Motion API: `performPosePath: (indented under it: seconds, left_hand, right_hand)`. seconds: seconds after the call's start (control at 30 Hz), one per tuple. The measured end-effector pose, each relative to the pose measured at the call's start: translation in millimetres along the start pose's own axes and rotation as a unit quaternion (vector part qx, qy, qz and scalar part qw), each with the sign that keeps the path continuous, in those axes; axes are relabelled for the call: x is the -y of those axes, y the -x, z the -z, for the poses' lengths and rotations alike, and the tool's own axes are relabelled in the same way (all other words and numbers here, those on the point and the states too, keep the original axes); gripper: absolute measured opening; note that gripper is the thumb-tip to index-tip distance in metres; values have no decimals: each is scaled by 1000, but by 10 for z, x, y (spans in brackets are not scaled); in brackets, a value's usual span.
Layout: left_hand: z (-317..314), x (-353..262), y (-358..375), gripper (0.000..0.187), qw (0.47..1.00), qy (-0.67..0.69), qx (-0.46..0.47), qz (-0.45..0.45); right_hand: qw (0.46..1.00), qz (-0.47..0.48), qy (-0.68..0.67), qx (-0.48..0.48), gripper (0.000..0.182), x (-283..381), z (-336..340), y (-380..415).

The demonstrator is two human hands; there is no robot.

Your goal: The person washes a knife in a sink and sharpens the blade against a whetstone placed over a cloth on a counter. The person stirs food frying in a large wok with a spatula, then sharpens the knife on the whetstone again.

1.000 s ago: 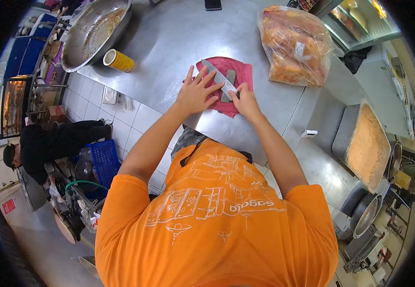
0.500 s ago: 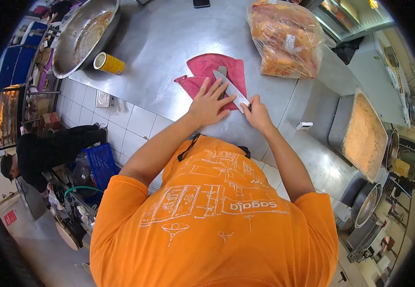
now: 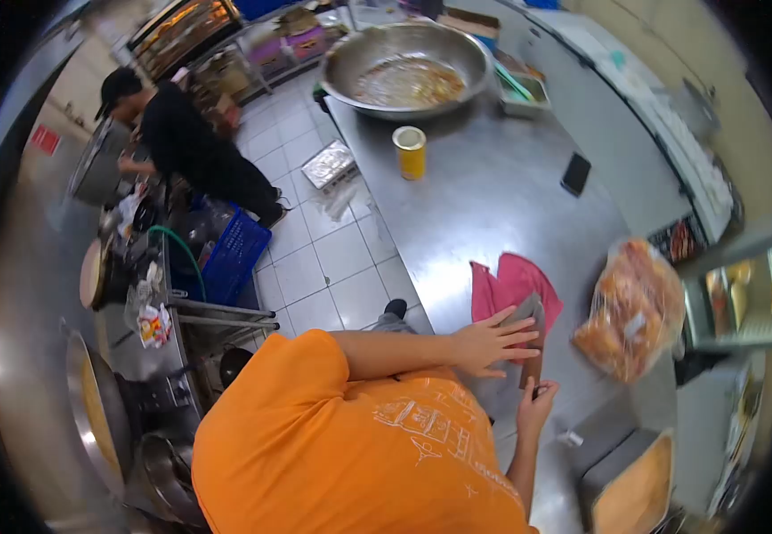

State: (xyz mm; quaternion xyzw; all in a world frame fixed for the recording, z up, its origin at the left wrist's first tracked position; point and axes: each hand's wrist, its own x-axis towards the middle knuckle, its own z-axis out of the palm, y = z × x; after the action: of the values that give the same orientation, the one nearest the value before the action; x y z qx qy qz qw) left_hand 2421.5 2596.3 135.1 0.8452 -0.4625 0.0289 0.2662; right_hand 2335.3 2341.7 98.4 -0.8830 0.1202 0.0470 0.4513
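- Knife (image 3: 529, 331) lies flat on a whetstone that rests on the pink cloth (image 3: 512, 287), near the front edge of the steel desk (image 3: 484, 191).
- My left hand (image 3: 491, 343) is spread wide, fingers laid flat over the blade to press it down; this grip is open, not clasping anything.
- My right hand (image 3: 537, 408) is closed around the knife handle, nearer my body.
- I judge I am in the middle of sharpening: blade pressed flat on the stone, mid-stroke.
- The next move calls for even pressure from my flat fingers and a steady angle from the handle hand, keeping fingertips off the edge.
- Just to the right sits a clear bag of chicken (image 3: 633, 309); farther up the desk stand a yellow can (image 3: 411, 150), a phone (image 3: 574, 173) and a big steel bowl (image 3: 408, 64).
- A person in black (image 3: 192, 147) works well apart on the tiled floor.
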Motion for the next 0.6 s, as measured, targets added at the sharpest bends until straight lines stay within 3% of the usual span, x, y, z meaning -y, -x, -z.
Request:
performPosePath:
  seconds: [0.03,0.13,0.2,0.23,0.3,0.4,0.43,0.53,0.6]
  left_hand:
    - [66,26,96,80,999,9,-4,42]
    - [246,134,611,82,982,-9,-60,180]
    - [263,224,959,80,950,-42,-91,295]
    - [262,296,1119,79,933,-51,-103,342]
    - [222,477,1475,72,877,30,-211,431]
    - [279,545,1950,63,777,127,-319,527]
    - [316,575,2099,60,739,155,-349,554]
    - [233,662,2541,51,715,117,-370,581]
    - [123,804,2949,48,727,82,-349,586]
  right_hand:
    - [1000,18,6,0,32,70,-121,-82]
    - [978,197,-17,-67,32,52,-635,-350]
    - [976,208,-47,-47,31,69,-798,-496]
    - [978,195,-72,-18,31,23,-859,-554]
    - [980,158,-115,24,29,-10,-997,-709]
    - [968,-28,-199,150,25,635,-944,-568]
    - [970,-15,-187,157,24,722,-1072,-594]
    - [970,6,-153,187,20,883,-1264,-583]
    - [960,13,-162,226,18,1152,-1527,-559]
